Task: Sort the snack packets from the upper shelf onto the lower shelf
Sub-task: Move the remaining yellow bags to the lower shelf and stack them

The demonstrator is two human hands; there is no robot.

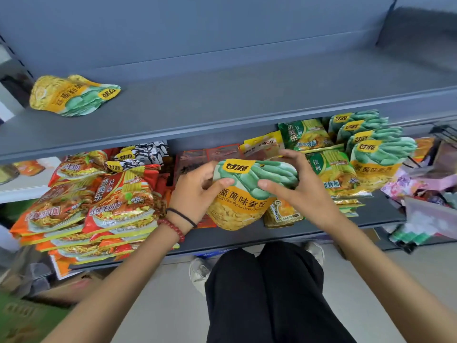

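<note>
Item in hand: one glossy yellow-and-green plastic snack packet (249,194), printed "Crab Roe Flavor Broad Beans". It stands upright, face to the camera, near the centre of view and over the front of the grey metal lower shelf (259,235); whether its base touches the shelf cannot be told. Left hand (195,191): at the packet's 9 o'clock edge, fingers curled round behind it and thumb pressed on the front, with a black band and a red bead bracelet (173,229) on the wrist. Right hand (296,184): at the packet's 2 o'clock corner, fingers arched over the top and thumb laid on the front, so both hands grip the one packet. Grey metal upper shelf (247,95): carries a second packet (74,95) of the same print, lying flat at 10 o'clock of the view. Lower shelf, at 3 o'clock of the held packet: a standing row of matching bean packets (376,157), with green noodle packets (306,136) just beside them. At 9 o'clock: stacked red-and-orange noodle packets (99,206). At 11 o'clock: black-and-white packets (146,154). At 5 o'clock, touching the held packet: a small gold pouch (282,215).
</note>
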